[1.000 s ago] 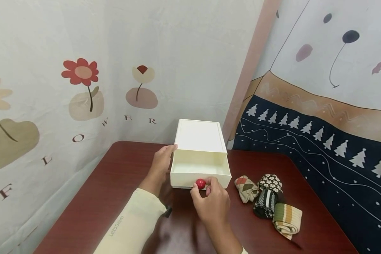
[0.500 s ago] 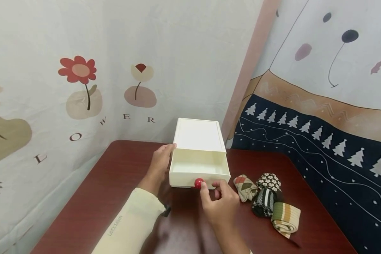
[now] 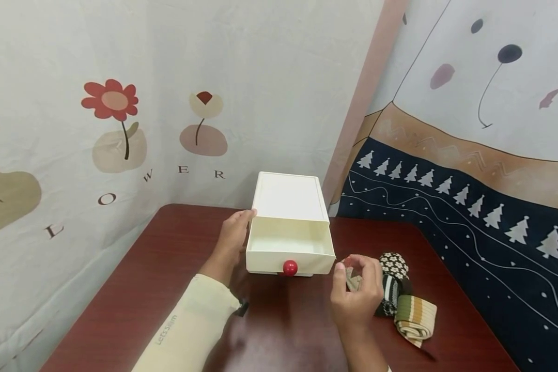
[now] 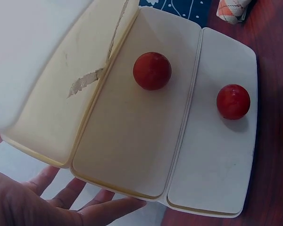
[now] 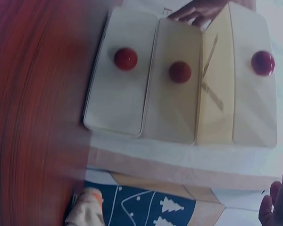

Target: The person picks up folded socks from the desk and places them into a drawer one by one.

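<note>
A cream drawer cabinet (image 3: 290, 196) stands on the table, its top drawer (image 3: 265, 261) pulled out and bare inside. The drawer front carries a round red knob (image 3: 290, 267). My left hand (image 3: 232, 235) lies against the cabinet's left side; in the left wrist view its fingers (image 4: 106, 209) stretch along that side. To the right of the drawer my right hand (image 3: 358, 294) hovers with loosely bent fingers, holding nothing. Behind it, partly hidden, lies an argyle rolled sock (image 3: 353, 280), which the right wrist view shows apart from the hand (image 5: 278, 200).
A flowered black rolled sock (image 3: 393, 264), a black-and-white striped one (image 3: 390, 294) and a green, yellow and cream one (image 3: 416, 318) lie at the right. Two lower drawers with red knobs (image 4: 152, 70) are closed. Printed cloths (image 3: 279, 88) hang behind the dark red table (image 3: 167, 258).
My right hand has let go of the red knob and moved right, in front of the argyle sock. The left hand stays at the cabinet's side; the drawer keeps its place.
</note>
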### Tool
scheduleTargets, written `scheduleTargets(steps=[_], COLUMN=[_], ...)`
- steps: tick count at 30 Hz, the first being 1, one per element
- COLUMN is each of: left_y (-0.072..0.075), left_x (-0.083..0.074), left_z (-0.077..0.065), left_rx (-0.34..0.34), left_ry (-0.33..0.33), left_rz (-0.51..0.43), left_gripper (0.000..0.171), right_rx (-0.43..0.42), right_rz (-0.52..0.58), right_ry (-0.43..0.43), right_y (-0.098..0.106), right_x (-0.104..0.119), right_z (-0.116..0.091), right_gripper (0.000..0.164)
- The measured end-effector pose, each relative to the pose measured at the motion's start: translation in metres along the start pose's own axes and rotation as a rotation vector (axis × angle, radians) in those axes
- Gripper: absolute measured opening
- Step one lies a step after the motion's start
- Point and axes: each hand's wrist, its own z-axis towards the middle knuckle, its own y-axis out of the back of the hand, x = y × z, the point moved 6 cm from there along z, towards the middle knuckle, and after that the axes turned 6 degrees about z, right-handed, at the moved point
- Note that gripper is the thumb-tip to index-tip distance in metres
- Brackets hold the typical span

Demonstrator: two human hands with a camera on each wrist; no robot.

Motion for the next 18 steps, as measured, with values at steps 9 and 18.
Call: scheduleTargets(steps=[9, 18], left_y=[-0.001, 0.0], left_x=[0.002, 0.001], left_z=[0.0, -0.001], left_rx=[-0.001, -0.01], left_ry=[0.021, 0.024], left_rz=[-0.011, -0.012], left_gripper=[0.055, 0.052], right_rx=[0.055, 0.425], right_rz=[-0.17, -0.32], right_ry=[-0.247, -0.677], right_y=[0.019, 0.01], right_x=[-0.038, -0.094], right_z=[0.016, 0.009], right_gripper=[0.024, 0.035])
